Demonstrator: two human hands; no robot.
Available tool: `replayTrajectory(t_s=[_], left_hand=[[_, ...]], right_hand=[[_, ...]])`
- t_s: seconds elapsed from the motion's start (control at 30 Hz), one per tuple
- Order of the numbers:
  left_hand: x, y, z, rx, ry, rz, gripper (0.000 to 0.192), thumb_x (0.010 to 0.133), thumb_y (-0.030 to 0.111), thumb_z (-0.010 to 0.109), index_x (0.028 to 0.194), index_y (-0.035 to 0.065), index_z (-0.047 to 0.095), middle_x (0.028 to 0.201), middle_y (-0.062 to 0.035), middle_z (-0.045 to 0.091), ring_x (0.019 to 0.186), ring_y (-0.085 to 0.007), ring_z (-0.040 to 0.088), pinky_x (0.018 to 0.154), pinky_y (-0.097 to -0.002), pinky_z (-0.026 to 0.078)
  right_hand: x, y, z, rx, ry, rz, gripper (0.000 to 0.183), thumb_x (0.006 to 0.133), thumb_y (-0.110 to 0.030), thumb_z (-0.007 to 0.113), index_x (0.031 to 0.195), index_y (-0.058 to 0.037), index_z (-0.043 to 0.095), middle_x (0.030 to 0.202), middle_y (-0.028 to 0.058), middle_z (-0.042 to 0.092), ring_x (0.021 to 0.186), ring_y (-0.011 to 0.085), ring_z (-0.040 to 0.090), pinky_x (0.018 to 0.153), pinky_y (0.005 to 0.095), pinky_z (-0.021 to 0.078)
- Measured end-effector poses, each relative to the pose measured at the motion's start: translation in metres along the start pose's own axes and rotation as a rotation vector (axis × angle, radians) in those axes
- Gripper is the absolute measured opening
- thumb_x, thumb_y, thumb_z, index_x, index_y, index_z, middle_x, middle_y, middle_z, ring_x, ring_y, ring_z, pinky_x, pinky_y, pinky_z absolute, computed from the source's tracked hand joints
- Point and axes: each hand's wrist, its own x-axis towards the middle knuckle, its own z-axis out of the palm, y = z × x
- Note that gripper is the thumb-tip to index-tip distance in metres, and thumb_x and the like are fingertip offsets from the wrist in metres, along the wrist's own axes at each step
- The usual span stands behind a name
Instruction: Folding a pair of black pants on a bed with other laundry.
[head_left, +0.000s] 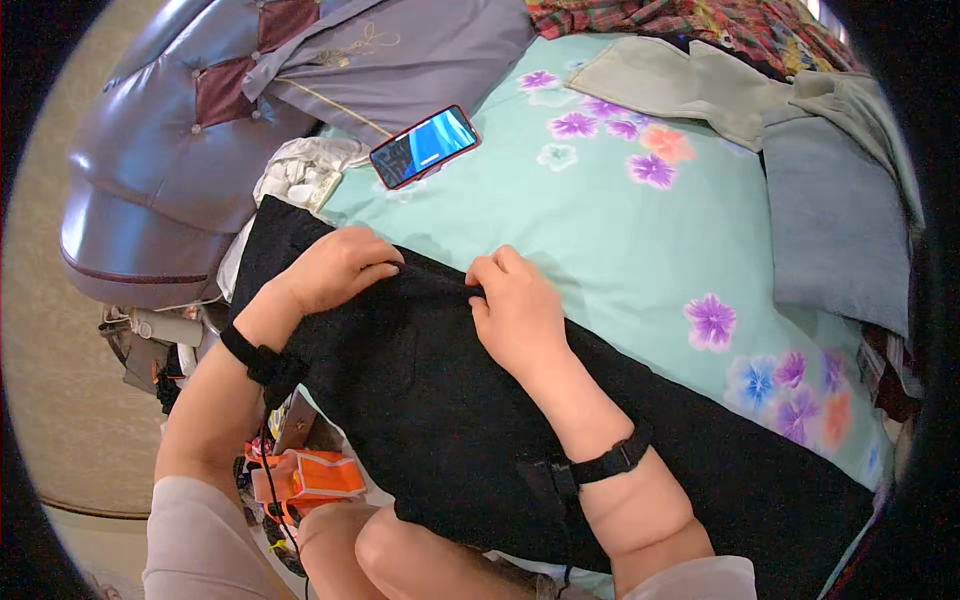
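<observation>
A black cloth garment lies spread across the near side of a bed and over its edge, above the person's knees. My left hand pinches its upper edge between thumb and fingers. To the right, my right hand grips the same edge, with a short stretch of fabric raised between the two hands. Both wrists wear black straps. Which kind of garment it is, I cannot tell. Beyond the hands, a smartphone with a lit screen and red case rests by a grey pillow.
A mint floral sheet covers the bed. Folded grey-blue clothing and a pale green garment lie at the right. White crumpled cloth sits beside the padded headboard. An orange bag stands below, left of the knees.
</observation>
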Motion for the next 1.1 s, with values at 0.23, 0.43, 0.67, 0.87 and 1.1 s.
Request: replayTrajectory(t_s=[0.23,0.43,0.67,0.87,1.1], left_hand=[[0.016,-0.037,0.027,0.04,-0.056,-0.045,0.024,0.092,0.027,0.058,0.085,0.0047,0.062,0.082,-0.012,0.06,0.085,-0.0347,0.056,0.078,-0.0443,0.045],[-0.014,-0.076,0.022,0.298,-0.087,-0.096,0.026,0.092,0.031,0.058,0.081,0.0082,0.062,0.08,-0.0098,0.059,0.088,-0.029,0.057,0.086,-0.042,0.041],[-0.01,-0.084,-0.008,0.347,-0.357,-0.357,0.036,0.097,0.041,0.05,0.087,0.0093,0.064,0.089,-0.0114,0.066,0.096,-0.0288,0.06,0.091,-0.043,0.04],[-0.022,-0.112,0.007,0.378,-0.324,-0.331,0.039,0.099,0.042,0.043,0.094,0.0108,0.065,0.096,-0.0119,0.066,0.099,-0.0322,0.059,0.096,-0.0441,0.037],[-0.011,-0.105,0.024,0.484,-0.427,-0.484,0.034,0.099,0.036,0.044,0.102,0.0117,0.067,0.1,-0.0124,0.066,0.112,-0.0321,0.053,0.105,-0.05,0.03]], right_hand=[[-0.001,0.004,0.008,-0.032,0.033,0.087,0.02,0.082,-0.021,0.07,0.079,-0.0021,0.064,0.09,0.0119,0.055,0.087,0.0291,0.058,0.075,0.0408,0.0506],[-0.003,0.005,0.01,-0.141,0.054,0.096,0.022,0.082,-0.021,0.07,0.076,0.0,0.066,0.087,0.0125,0.055,0.086,0.0296,0.057,0.074,0.0397,0.0503],[-0.005,0.006,0.008,-0.117,0.047,0.129,0.022,0.081,-0.02,0.072,0.074,-0.0007,0.066,0.085,0.0117,0.055,0.085,0.0287,0.057,0.073,0.04,0.0496],[-0.004,0.004,0.01,-0.124,0.089,0.135,0.023,0.08,-0.021,0.073,0.073,-0.0007,0.065,0.082,0.0117,0.054,0.082,0.0288,0.058,0.07,0.0409,0.0491],[-0.004,0.002,0.005,-0.154,0.079,0.183,0.029,0.081,-0.025,0.073,0.071,0.001,0.064,0.08,0.0144,0.055,0.08,0.0324,0.058,0.069,0.0435,0.0492]])
